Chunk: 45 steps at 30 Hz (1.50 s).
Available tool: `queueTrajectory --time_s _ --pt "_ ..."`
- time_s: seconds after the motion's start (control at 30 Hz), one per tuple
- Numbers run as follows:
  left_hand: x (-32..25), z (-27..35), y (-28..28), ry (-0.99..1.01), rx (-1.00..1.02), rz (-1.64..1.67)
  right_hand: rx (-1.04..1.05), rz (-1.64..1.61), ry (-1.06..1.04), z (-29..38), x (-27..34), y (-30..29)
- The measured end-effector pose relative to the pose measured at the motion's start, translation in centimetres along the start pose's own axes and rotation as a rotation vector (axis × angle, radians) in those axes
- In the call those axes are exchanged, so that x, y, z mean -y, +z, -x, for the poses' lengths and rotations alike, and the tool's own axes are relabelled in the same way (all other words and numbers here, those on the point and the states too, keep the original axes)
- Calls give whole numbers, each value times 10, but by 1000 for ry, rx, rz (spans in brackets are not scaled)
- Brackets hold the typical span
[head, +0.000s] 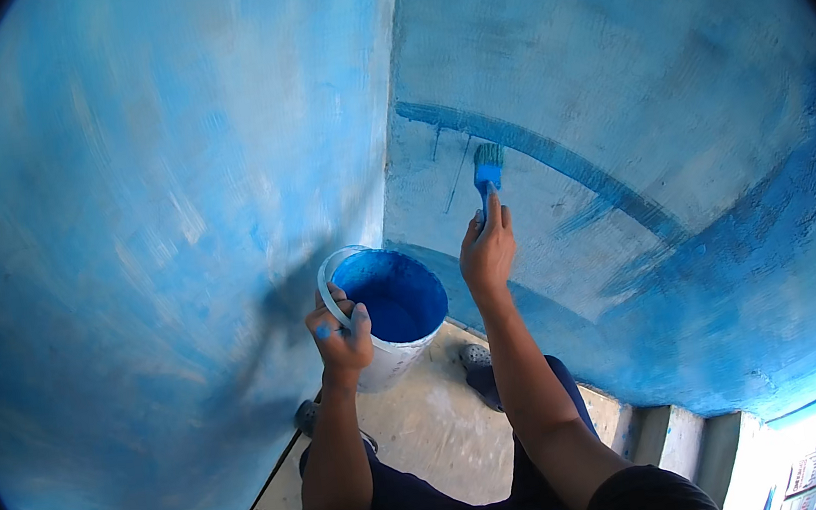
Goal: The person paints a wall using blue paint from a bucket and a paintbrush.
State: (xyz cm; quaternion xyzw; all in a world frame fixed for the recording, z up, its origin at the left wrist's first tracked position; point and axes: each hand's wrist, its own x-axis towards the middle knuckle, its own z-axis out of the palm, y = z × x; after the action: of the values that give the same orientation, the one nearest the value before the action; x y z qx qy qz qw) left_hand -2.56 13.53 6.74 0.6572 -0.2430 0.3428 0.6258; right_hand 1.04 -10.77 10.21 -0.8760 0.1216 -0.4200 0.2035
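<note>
My left hand [341, 334] grips the pale handle and rim side of a white plastic bucket [393, 359], tilted so that the blue paint [390, 298] inside shows. There is a blue smudge on that hand. My right hand [489, 249] holds a flat paintbrush [488, 166] by its blue handle, bristles upward, just below a darker blue curved stroke [555, 155] on the right wall [605, 66]. Whether the bristles touch the wall I cannot tell. Thin drips run down from the stroke's left part.
The left wall [146, 209], painted in mottled blue and white, meets the right wall at a corner above the bucket. My shoes stand on a stained tiled floor [429, 441]. Concrete steps [671, 444] lie at the lower right, with a bright outdoor area beyond.
</note>
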Motion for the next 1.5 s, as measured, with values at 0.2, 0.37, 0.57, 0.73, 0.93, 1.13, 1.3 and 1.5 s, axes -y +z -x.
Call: queueTrajectory --time_s 0.2,0.37,0.57,0.73,0.93,1.13,1.3,1.5 --pt "4 -3 -13 -40 -36 -14 427 138 201 66 -39 78" --pt "2 -2 -11 -37 -27 -28 486 -129 451 81 -117 114" --pt "5 -1 -19 -36 -28 -62 246 -697 556 -43 6 4" --pt "0 -3 -16 -66 -61 -55 -63 -264 0 -50 54 -11" --pt "-2 -6 -14 -43 -111 -25 260 -43 37 9 -8 72" --pt "-1 -10 -19 1 -75 -88 596 -688 797 -9 -35 95" --pt "3 -10 -13 -40 -79 -75 335 -1037 541 -81 44 -6" --pt "8 -11 -18 -81 -80 -18 573 -913 314 -62 69 -96"
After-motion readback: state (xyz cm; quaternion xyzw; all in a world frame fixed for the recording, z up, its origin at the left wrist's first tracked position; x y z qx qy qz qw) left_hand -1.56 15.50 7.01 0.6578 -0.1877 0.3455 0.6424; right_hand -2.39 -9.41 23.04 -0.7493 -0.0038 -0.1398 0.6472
